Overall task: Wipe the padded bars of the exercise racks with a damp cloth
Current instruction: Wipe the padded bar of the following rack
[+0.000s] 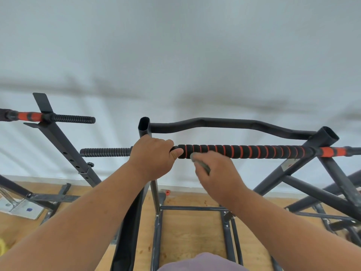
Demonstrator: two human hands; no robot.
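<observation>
A padded bar [254, 151], black foam with orange rings, runs across the top of the rack in front of me. My left hand [154, 157] grips the bar at the padding's left end, thumb under it. My right hand [216, 171] holds a small grey cloth [199, 161] bunched in its fingers, against the underside of the padding just right of my left hand. Most of the cloth is hidden in the hand. Left of my grip a ribbed black grip [105, 152] sticks out.
A bent black bar [224, 124] runs behind the padded one between two upright tubes. A second rack [58, 132] stands at left with its own ribbed and orange-padded bar. Rack legs and braces cross the wooden floor [191, 231] below. A white wall is behind.
</observation>
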